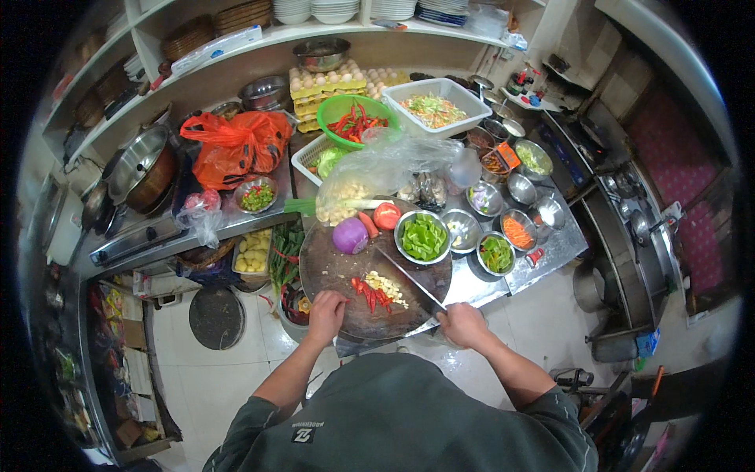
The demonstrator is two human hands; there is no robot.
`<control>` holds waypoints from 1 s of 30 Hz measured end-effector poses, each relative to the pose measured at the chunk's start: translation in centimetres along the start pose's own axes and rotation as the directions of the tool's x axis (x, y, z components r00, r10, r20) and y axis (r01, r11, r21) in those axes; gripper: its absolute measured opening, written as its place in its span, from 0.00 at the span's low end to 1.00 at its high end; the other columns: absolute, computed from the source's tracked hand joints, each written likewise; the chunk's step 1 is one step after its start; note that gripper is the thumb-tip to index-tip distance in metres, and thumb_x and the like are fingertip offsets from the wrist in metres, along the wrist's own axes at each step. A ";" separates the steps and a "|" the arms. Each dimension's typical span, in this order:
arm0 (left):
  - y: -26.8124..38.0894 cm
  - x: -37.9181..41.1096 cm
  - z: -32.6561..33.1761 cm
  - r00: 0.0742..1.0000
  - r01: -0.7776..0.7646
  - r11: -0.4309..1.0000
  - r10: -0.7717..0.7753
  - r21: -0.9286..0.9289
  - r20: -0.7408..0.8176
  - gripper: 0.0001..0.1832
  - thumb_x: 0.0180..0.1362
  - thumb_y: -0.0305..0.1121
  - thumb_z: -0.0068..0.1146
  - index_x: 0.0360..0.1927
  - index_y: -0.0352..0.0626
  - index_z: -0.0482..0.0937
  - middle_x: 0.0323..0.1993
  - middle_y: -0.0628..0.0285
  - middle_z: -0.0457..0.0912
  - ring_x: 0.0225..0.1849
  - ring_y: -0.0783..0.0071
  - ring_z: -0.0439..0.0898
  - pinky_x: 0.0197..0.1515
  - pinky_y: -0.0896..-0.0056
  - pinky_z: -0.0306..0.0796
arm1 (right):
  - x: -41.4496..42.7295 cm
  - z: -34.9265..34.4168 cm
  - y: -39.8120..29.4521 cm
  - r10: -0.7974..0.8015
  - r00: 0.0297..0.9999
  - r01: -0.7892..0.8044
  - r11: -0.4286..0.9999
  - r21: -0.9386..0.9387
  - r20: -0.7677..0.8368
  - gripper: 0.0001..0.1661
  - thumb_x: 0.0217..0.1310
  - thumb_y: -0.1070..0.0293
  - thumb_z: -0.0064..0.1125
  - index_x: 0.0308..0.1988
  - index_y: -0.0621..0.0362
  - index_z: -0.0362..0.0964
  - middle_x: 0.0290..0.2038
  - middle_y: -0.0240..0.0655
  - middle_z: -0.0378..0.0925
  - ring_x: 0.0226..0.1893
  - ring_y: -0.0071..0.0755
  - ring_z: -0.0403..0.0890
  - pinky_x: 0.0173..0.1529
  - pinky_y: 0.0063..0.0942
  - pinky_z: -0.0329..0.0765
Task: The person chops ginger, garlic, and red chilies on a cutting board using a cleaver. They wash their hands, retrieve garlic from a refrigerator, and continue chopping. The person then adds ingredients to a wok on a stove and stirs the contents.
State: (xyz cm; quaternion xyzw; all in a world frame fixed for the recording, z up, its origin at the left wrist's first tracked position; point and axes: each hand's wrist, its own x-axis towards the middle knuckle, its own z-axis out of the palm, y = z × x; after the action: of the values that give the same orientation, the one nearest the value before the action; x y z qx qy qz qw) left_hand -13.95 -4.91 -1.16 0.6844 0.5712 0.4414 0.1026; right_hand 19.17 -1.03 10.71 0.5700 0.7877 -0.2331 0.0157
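My right hand [463,324] grips a knife [411,278] by its handle, the blade slanting up and left over the round wooden chopping board [330,271]. My left hand [328,312] rests at the board's lower left edge, fingers bent together, with a small red bit at its fingertips. Between the hands lie cut red chillies [371,294] beside chopped garlic [383,287]. Farther back on the board are a purple onion [350,236], a carrot piece [368,225], a cut tomato [387,216] and a leek [354,203]. A steel bowl of green pepper pieces [422,236] stands at the board's right.
Steel bowls, one with carrot shreds [519,232], crowd the counter at right. Behind the board are a plastic bag [383,159], a green basket of chillies [354,121], a white tub [436,109] and egg trays [324,88]. A red bag [236,147] lies left. A round stool [217,318] stands below.
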 end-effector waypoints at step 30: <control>8.8 0.2 -1.8 0.810 0.584 0.495 -0.303 -0.643 0.502 0.08 0.54 0.10 0.60 0.34 0.33 0.79 0.41 0.61 0.75 0.38 0.76 0.80 0.43 0.75 0.77 | 0.6 5.9 2.4 -0.122 0.942 0.122 0.992 -0.021 -0.314 0.39 0.51 0.62 0.70 0.61 0.59 0.64 0.44 0.46 0.74 0.47 0.51 0.77 0.50 0.43 0.76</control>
State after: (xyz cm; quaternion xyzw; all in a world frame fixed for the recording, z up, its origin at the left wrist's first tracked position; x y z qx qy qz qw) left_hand -9.23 -8.25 5.67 0.4601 0.4577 0.4809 0.5896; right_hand 19.74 -2.19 4.48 0.5500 0.8141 -0.1392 -0.1238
